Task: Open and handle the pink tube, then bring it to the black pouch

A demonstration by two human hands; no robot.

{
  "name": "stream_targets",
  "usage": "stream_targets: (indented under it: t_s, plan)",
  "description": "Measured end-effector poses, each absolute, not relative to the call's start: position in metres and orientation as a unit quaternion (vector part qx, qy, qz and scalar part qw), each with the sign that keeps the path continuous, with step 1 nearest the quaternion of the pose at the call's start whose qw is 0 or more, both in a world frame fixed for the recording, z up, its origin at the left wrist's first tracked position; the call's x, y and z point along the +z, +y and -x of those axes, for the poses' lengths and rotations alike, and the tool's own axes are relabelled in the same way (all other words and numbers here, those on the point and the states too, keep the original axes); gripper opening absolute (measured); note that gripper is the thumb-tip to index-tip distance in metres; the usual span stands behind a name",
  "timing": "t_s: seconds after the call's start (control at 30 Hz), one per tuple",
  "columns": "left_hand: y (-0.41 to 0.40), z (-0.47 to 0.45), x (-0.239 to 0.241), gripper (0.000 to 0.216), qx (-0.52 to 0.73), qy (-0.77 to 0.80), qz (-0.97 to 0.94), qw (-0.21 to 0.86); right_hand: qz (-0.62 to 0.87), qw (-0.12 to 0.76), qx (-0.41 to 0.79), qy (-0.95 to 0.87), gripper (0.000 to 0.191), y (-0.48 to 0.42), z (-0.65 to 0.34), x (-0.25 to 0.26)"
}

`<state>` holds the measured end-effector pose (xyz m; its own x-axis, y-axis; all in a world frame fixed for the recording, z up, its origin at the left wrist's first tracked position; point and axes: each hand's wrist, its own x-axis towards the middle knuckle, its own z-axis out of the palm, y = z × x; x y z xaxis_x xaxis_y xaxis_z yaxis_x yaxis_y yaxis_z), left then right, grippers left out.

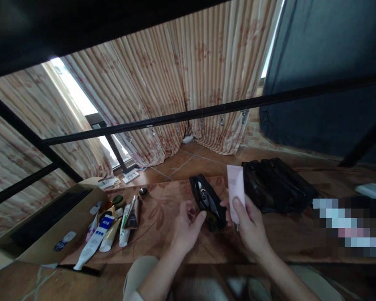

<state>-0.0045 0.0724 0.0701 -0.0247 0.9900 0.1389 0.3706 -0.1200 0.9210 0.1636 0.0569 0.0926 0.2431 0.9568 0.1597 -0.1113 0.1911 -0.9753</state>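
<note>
A pale pink squeeze tube [236, 186] stands roughly upright in my right hand [249, 223], the thumb pressed on its front. My left hand [188, 225] is at the near left side of an unzipped black pouch [217, 190]. Its thumb is spread from the curled fingers and nothing shows in it; whether it touches the pouch I cannot tell. Small items are visible inside the pouch, too dark to name. Off to the left lie several tubes, among them a white and blue tube [95, 242], a gold tube [110, 235] and a brown tube [133, 213].
An open cardboard box [50, 234] sits at the left. Black bags [278, 184] lie right of the pouch on the brown patterned cloth [163, 234]. A small dark round item [143, 192] rests near the tubes. Black metal bars [175, 119] cross in front of the curtains [207, 54].
</note>
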Motion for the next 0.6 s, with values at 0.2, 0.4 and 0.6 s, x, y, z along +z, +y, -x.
stream_targets:
  t_s: [0.2, 0.4, 0.6]
  plan:
    - [0.132, -0.006, 0.056, 0.056, 0.417, 0.578, -0.600, 0.363, 0.474, 0.562, 0.496, -0.462, 0.055, 0.113, -0.140, 0.111]
    - [0.132, 0.003, 0.033, 0.050, 0.475, 0.494, -0.570, 0.453, 0.554, 0.493, 0.367, -0.562, 0.051, 0.135, -0.148, 0.079]
    - [0.129, 0.003, 0.037, 0.055, 0.473, 0.521, -0.564, 0.433, 0.652, 0.351, 0.106, -0.664, 0.044, 0.134, -0.169, 0.065]
